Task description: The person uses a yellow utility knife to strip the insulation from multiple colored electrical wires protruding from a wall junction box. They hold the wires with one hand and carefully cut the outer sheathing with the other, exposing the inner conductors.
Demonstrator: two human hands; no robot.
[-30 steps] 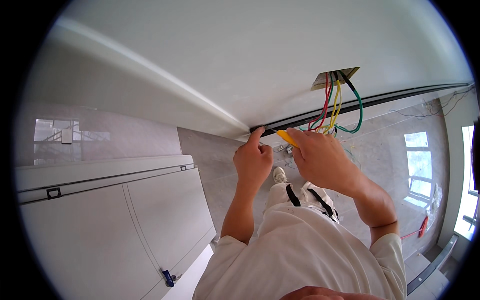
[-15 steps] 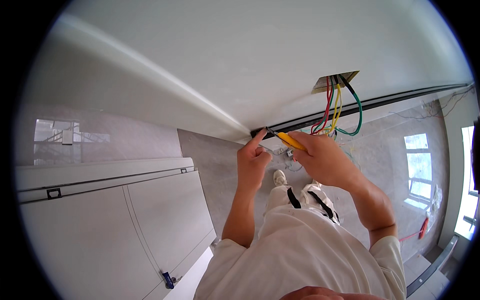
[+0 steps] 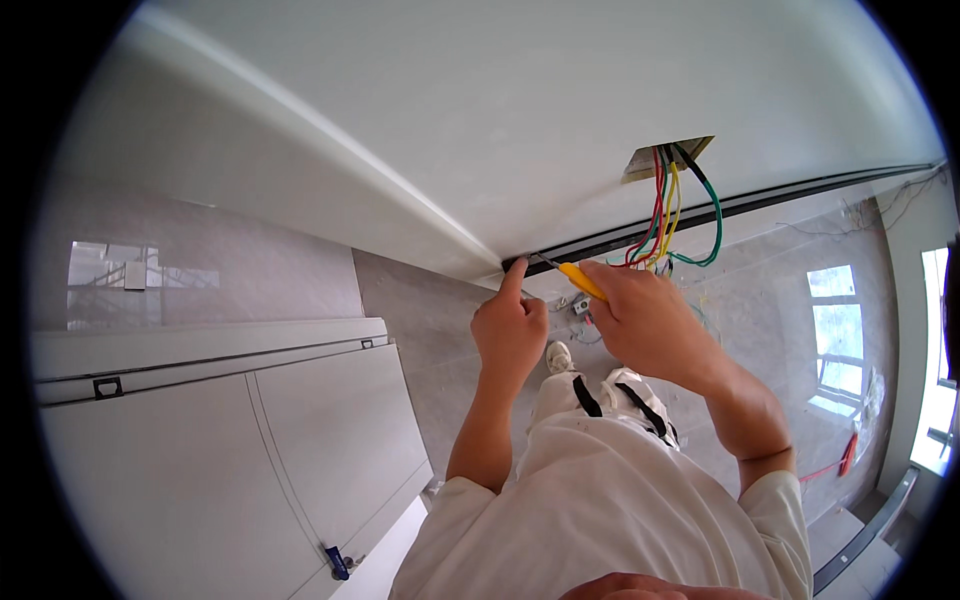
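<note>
A yellow utility knife point(image 3: 582, 281) is gripped in my right hand point(image 3: 657, 330), its blade pointing up and left at the black strip point(image 3: 610, 242) along the lower edge of the white wall. The blade tip lies close to the strip's left end, by the corner. My left hand point(image 3: 509, 323) stretches its index finger up to that same end and touches it. Its other fingers are curled, and nothing shows in them. Just right of the knife, red, yellow and green wires point(image 3: 663, 205) hang from a square wall opening point(image 3: 690, 152).
White panels point(image 3: 215, 445) stand at the left, with a small dark blue object point(image 3: 337, 563) on their lower edge. Small parts and wire scraps point(image 3: 580, 305) lie on the grey floor beyond my feet. A red item point(image 3: 849, 455) and a long metal profile point(image 3: 868, 530) are at the right.
The left index fingertip has shifted slightly left along the strip, and that hand has turned a little. The knife has moved slightly back and left, still in my right hand.
</note>
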